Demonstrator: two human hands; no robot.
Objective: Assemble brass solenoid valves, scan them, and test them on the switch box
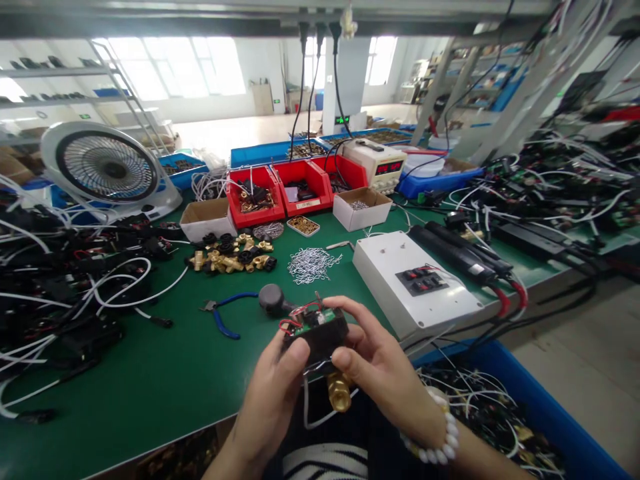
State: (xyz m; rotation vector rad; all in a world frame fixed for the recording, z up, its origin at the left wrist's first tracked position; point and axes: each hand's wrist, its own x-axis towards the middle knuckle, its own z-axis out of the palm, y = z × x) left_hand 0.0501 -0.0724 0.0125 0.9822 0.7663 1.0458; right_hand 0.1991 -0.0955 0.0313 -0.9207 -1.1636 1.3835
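Observation:
Between my hands, just above the bench's front edge, is a black electronic unit (320, 337) with an exposed green circuit board and red wires. A brass fitting (340, 393) sticks out below it, and a white cable loops underneath. My left hand (275, 387) grips its left side, thumb on the near face. My right hand (385, 367) holds the right side, index finger at the top edge and thumb near the brass. Behind the unit lies a dark grey round-ended object (271, 299), its other end hidden. Blue-handled cutters (223, 317) rest to the left.
A pile of metal clips (311, 265) and brass fittings (230, 257) lie ahead. Red bins (257, 217) stand behind. A white switch box (395, 267) is at right. Cabled black units (90, 280) crowd the left. A blue crate (575, 420) sits lower right.

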